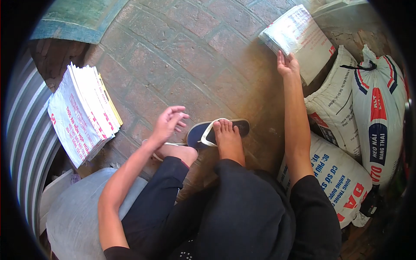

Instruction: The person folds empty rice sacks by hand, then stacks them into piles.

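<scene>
My left hand (170, 124) is over the floor beside my sandalled foot, its fingers loosely bent and apart, with nothing in it. At the upper right, my right hand (288, 65) is stretched out to the near edge of a stack of flattened white sacks (299, 41). Its fingertips meet the stack's edge, thumb and fingers apart; whether any sack is pinched there is hard to make out. Another pile of flattened printed sacks (80, 115) stands at the left, its edges fanned slightly.
Full, tied feed sacks stand on the right, one grey-white with red and blue print (377, 112), another lying lower (333, 173). Corrugated metal sheeting (30, 143) curves along the left. A grey rounded bag (86, 212) lies below. Brick floor (182, 60) lies between the piles.
</scene>
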Motion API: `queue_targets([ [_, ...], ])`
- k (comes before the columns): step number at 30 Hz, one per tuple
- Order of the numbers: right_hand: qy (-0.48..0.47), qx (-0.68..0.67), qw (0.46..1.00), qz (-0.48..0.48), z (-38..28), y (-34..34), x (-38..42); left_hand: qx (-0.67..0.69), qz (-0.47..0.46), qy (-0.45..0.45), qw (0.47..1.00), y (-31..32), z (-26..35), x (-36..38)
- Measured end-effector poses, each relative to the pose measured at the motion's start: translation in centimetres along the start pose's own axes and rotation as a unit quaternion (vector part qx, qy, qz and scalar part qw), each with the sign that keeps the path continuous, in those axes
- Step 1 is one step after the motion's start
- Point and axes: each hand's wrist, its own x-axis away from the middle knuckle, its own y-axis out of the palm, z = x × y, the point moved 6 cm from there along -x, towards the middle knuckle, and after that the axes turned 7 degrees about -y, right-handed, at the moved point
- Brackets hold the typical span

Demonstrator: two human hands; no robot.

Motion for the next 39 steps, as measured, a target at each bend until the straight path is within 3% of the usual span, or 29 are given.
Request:
queue_targets([
  [3, 0.015, -0.043, 0.998, 0.033, 1.0, -0.3, 3.3, -0.176, 0.12, 0.169, 0.962, -3.9, 6.1, 3.6],
  [6, 0.085, -0.038, 0.996, 0.001, 4.5, -1.6, 7.1, -0.32, 0.313, 0.329, 0.831, -10.5, 11.7, 8.0],
  [7, 0.099, -0.015, 0.995, -0.018, 5.7, -2.1, 8.8, -0.363, 0.397, 0.368, 0.758, -12.8, 13.2, 9.5],
  [9, 0.13, 0.025, 0.991, 0.005, 9.1, -2.9, 11.3, -0.441, 0.531, 0.38, 0.615, -16.8, 15.8, 12.8],
  [10, 0.143, 0.049, 0.988, 0.019, 10.2, -3.5, 12.5, -0.426, 0.575, 0.343, 0.608, -19.0, 16.0, 13.9],
  [12, 0.191, 0.062, 0.98, 0.001, 12.0, -3.3, 14.5, -0.48, 0.641, 0.301, 0.518, -23.0, 16.1, 15.2],
  [15, 0.192, 0.097, 0.976, -0.021, 13.7, -3.3, 15.5, -0.444, 0.664, 0.11, 0.592, -28.3, 13.9, 15.1],
  [18, 0.206, 0.099, 0.973, -0.032, 14.4, -2.9, 16.7, -0.422, 0.605, 0.042, 0.674, -30.0, 11.2, 14.0],
  [22, 0.216, 0.103, 0.97, -0.048, 14.9, -2.4, 18.0, -0.357, 0.573, 0.064, 0.735, -31.9, 9.2, 13.1],
  [25, 0.23, 0.108, 0.967, -0.033, 15.5, -3.1, 18.2, -0.358, 0.561, 0.02, 0.746, -32.2, 9.5, 13.3],
  [31, 0.242, 0.119, 0.962, -0.033, 16.1, -3.5, 18.8, -0.445, 0.572, 0.047, 0.688, -29.3, 10.5, 13.0],
  [34, 0.245, 0.12, 0.961, -0.036, 16.0, -3.1, 19.4, -0.455, 0.564, 0.047, 0.688, -29.3, 10.5, 12.8],
  [37, 0.248, 0.124, 0.96, -0.042, 16.1, -2.9, 19.8, -0.402, 0.539, 0.051, 0.738, -30.3, 9.8, 12.6],
  [39, 0.248, 0.123, 0.96, -0.04, 16.1, -3.1, 19.7, -0.397, 0.542, 0.044, 0.74, -30.7, 9.6, 12.7],
])
